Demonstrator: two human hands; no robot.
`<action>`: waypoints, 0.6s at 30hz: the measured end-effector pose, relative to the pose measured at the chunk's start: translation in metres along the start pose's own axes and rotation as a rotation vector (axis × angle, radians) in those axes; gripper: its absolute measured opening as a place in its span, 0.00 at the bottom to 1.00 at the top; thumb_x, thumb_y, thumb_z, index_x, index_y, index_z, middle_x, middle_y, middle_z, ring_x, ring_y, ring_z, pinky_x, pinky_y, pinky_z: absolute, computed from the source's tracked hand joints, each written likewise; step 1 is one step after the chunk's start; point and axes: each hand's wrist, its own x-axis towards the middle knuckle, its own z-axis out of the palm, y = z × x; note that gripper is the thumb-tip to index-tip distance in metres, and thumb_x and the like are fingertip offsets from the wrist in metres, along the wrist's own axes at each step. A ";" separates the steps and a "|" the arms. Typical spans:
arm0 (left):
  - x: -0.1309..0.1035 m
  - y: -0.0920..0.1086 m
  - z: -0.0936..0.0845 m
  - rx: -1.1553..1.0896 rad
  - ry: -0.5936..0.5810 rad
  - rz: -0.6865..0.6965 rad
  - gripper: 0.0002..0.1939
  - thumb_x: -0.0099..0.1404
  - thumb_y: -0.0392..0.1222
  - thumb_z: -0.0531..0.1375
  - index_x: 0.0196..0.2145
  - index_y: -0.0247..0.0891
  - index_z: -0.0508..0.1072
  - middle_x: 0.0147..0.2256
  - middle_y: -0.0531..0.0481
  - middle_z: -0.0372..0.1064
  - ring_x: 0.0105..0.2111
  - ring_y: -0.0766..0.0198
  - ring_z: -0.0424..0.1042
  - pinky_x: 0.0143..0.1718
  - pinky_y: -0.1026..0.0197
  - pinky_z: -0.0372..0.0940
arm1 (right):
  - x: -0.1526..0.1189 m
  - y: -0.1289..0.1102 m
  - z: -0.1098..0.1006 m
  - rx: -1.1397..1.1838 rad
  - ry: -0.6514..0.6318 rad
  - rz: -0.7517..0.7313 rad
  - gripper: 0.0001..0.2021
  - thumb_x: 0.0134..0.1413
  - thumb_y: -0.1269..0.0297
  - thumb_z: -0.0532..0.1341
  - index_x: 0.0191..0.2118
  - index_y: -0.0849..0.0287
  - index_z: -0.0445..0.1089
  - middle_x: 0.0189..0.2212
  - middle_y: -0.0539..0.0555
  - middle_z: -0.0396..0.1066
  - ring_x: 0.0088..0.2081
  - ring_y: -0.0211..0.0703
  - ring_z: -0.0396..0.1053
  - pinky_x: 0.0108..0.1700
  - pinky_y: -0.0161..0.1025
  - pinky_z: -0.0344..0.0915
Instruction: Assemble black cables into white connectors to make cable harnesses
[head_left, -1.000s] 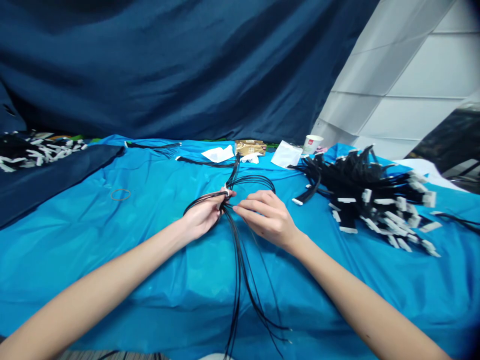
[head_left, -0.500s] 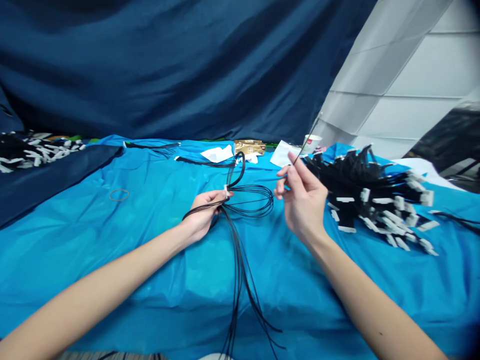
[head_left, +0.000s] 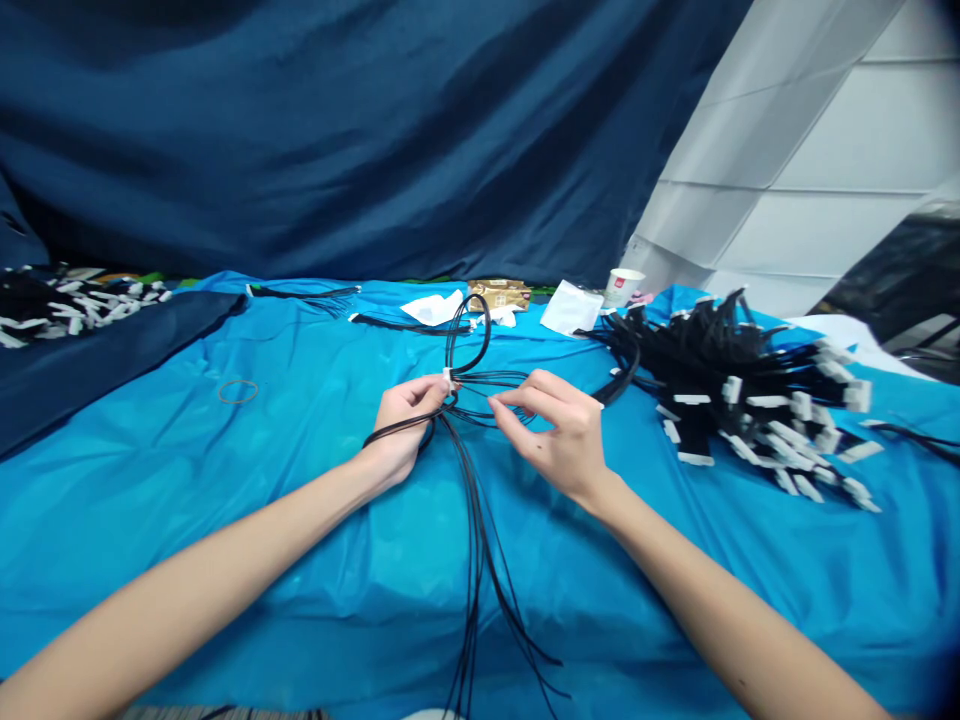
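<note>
Near the middle of the head view, my left hand (head_left: 405, 425) is closed on a bundle of thin black wires (head_left: 474, 490). A small white connector (head_left: 448, 380) shows at its fingertips. Some wires loop up and to the right of the connector, others wrap across the hand, and loose ends hang down toward the front. Just right of the connector, my right hand (head_left: 555, 430) pinches a single thin black wire (head_left: 472, 392) between thumb and forefinger. The right hand partly covers the right-hand loops.
A large heap of black cables with white connectors (head_left: 750, 390) lies at right, another cable pile (head_left: 67, 305) at far left. A rubber band (head_left: 238, 391) rests on the blue sheet (head_left: 300, 560). Behind are a paper cup (head_left: 624, 288), a gold packet (head_left: 499, 295) and white papers (head_left: 571, 306).
My right hand has come down and left, from holding a thin wire up toward the upper right to pinching close beside the connector. My left hand stays nearly in place.
</note>
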 end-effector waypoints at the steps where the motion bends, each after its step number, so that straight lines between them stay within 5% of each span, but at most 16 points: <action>1: 0.000 0.000 0.000 0.006 0.004 -0.001 0.11 0.51 0.45 0.62 0.28 0.34 0.76 0.33 0.47 0.73 0.35 0.61 0.67 0.37 0.63 0.57 | 0.000 0.000 0.000 -0.001 -0.003 0.005 0.08 0.52 0.68 0.57 0.24 0.61 0.69 0.19 0.50 0.64 0.23 0.35 0.60 0.26 0.34 0.58; 18: 0.001 -0.004 -0.001 0.067 0.029 0.095 0.09 0.50 0.43 0.62 0.29 0.36 0.76 0.35 0.47 0.73 0.39 0.60 0.68 0.42 0.62 0.58 | 0.000 -0.001 0.000 0.050 -0.047 0.070 0.09 0.52 0.68 0.56 0.23 0.60 0.68 0.18 0.49 0.62 0.23 0.34 0.58 0.26 0.34 0.55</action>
